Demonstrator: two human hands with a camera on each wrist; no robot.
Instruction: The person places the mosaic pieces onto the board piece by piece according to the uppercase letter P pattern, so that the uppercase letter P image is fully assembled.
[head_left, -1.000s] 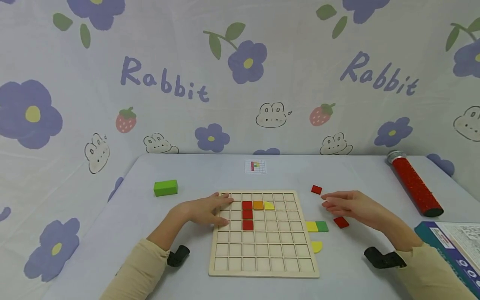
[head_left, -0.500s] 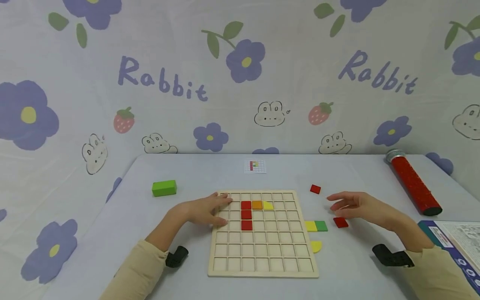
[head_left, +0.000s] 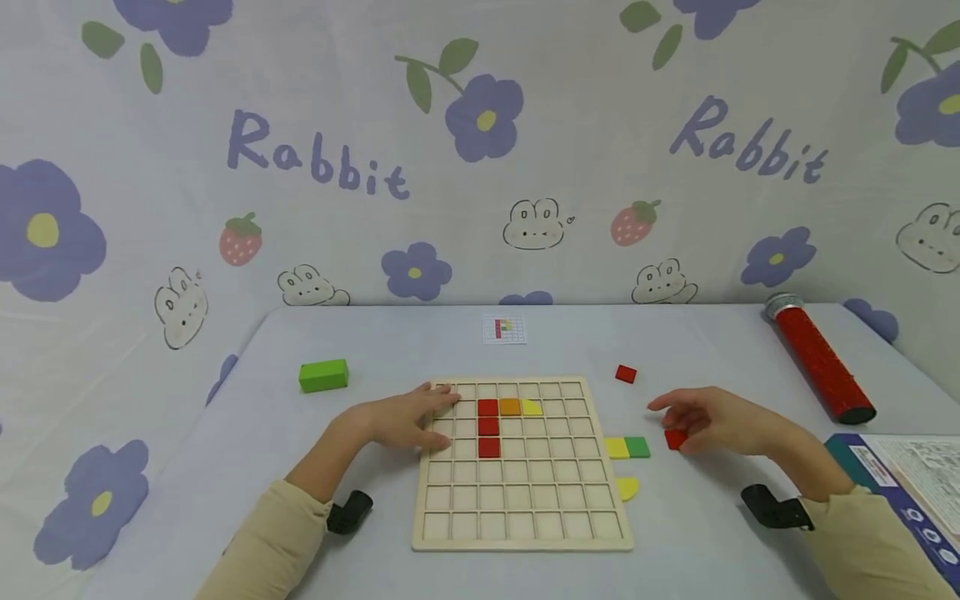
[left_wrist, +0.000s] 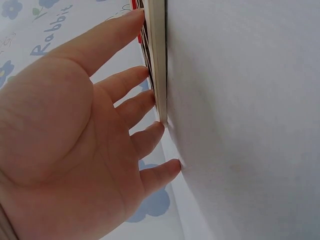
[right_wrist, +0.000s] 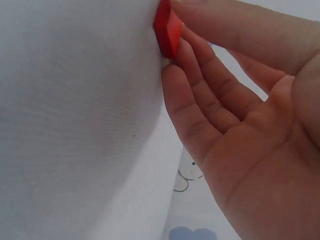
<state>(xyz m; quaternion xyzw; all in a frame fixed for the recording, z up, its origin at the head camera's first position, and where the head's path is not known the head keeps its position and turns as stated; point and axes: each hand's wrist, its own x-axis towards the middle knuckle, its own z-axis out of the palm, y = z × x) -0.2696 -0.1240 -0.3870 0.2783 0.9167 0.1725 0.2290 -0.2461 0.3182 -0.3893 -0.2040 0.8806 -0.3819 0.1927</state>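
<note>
Since earlier, my right hand (head_left: 720,423) dropped onto the red tile (head_left: 674,438) on the bench (head_left: 375,350), fingers (right_wrist: 200,65) pinching it. Left hand (head_left: 405,419) lies flat, fingers spread on the board (head_left: 525,537); green tile (head_left: 638,447) is just beside.

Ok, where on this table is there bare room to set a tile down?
Bare cloth lies between the green block and the grid board, and behind the board up to the pattern card. It is crowded right of the board: yellow and green tiles, right hand at a red tile.

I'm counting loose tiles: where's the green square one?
In the head view, the green square tile lies on the table right of the wooden board, touching a yellow tile.
</note>
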